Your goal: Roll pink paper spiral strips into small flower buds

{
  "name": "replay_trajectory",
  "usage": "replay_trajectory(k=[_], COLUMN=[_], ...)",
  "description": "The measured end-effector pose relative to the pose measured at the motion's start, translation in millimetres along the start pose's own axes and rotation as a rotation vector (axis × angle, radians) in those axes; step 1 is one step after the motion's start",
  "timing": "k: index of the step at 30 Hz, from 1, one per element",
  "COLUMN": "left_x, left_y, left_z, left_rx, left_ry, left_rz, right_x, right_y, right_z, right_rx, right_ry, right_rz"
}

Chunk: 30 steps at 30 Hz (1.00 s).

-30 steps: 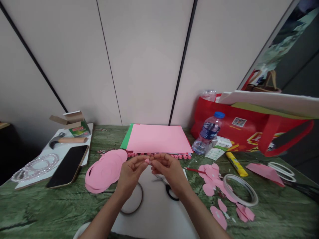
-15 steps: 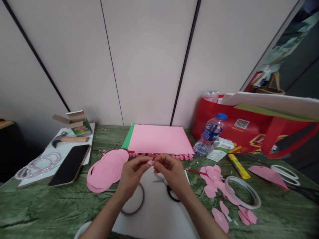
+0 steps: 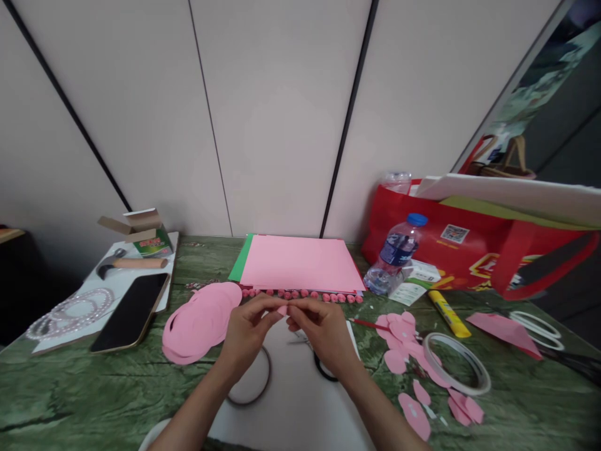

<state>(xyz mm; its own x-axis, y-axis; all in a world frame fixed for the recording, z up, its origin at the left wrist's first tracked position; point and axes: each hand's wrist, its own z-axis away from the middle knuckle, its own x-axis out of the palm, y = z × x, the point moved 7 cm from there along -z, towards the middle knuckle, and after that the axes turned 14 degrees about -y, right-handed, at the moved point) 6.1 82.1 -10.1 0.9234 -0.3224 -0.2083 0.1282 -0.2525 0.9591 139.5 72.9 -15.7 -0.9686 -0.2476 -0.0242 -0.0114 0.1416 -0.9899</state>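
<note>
My left hand (image 3: 248,331) and my right hand (image 3: 319,326) meet above the table's middle, both pinched on a small pink paper piece (image 3: 282,309) held between their fingertips. Under them lies a white sheet (image 3: 291,401) with a thin ring (image 3: 251,385) and black-handled scissors (image 3: 322,366), partly hidden by my right hand. A pile of pink paper circles (image 3: 197,322) lies just left of my left hand. A row of small pink rolled pieces (image 3: 305,294) lines the near edge of a pink paper stack (image 3: 300,262).
Pink petals (image 3: 404,338), a tape roll (image 3: 457,363) and a yellow glue stick (image 3: 448,311) lie at the right. A water bottle (image 3: 394,254) and red bag (image 3: 474,247) stand behind. At the left are a phone (image 3: 131,310), hammer (image 3: 126,264), beads (image 3: 70,310) and a small box (image 3: 141,233).
Both hands stay together on the pink piece; the fingers have shifted slightly around it. The view has drifted a little.
</note>
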Motion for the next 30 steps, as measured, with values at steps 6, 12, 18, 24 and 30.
replay_trajectory(k=[6, 12, 18, 24, 30], left_x=[-0.9, -1.6, 0.0, -0.5, -0.5], left_y=[2.5, 2.3, -3.0, -3.2, -3.3], left_z=[-0.9, -0.6, 0.1, -1.2, -0.9], left_rx=[0.003, -0.011, -0.026, -0.049, -0.099], left_ry=[-0.014, -0.008, -0.034, -0.021, -0.01], left_rz=[-0.015, 0.02, 0.011, 0.05, 0.165], right_x=[3.0, 3.5, 3.9, 3.8, 4.6], right_y=[6.7, 10.5, 8.8, 8.3, 5.8], right_z=[-2.6, -4.4, -3.7, -3.9, -4.4], right_rx=[0.017, 0.017, 0.018, -0.001, -0.013], right_ry=[-0.078, -0.113, -0.112, -0.135, -0.14], right_rz=[-0.082, -0.138, -0.07, -0.065, -0.088])
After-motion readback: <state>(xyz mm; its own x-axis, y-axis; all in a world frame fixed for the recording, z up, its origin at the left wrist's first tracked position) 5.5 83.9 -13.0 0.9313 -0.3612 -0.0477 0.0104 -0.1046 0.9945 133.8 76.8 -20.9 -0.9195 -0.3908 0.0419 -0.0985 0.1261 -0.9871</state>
